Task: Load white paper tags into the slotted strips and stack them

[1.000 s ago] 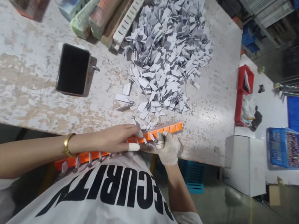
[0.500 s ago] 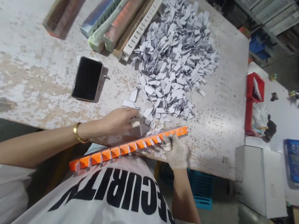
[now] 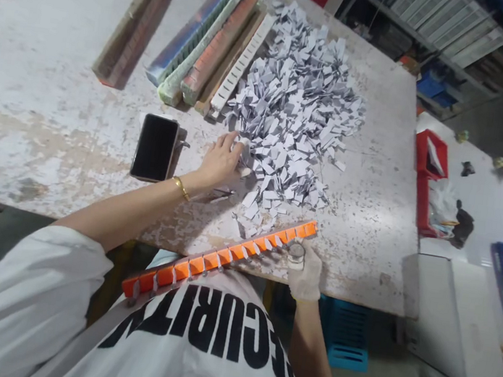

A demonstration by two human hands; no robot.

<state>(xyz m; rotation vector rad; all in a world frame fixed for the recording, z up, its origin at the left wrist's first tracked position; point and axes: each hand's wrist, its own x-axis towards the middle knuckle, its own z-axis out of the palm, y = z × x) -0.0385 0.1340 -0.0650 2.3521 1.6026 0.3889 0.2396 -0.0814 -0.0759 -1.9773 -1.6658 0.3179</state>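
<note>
The left hand [image 3: 221, 160] is bare and lies at centre frame, on the lower left edge of the pile of white tags [image 3: 294, 104]. Its fingers curl down onto the tags. The grip is partly closed, but the view does not show whether a tag is held. A gold bracelet [image 3: 181, 187] sits on the left wrist.

The right hand [image 3: 305, 272] wears a white glove and lies at lower centre right, at the near edge of the counter [image 3: 32, 114]. It is just below the right end of the orange rail [image 3: 223, 254]. The fingers are bent towards the rail's lower edge; it cannot be told whether the grip clamps the rail.

The orange rail runs diagonally from lower centre left up to the right. Its right part rests on the counter and its left part overhangs the edge, in front of the person's shirt. White tags sit in its slots.

A black phone [image 3: 155, 147] lies just left of the left hand. Stacked rails [image 3: 215, 46] lie at upper centre, touching the pile.
</note>
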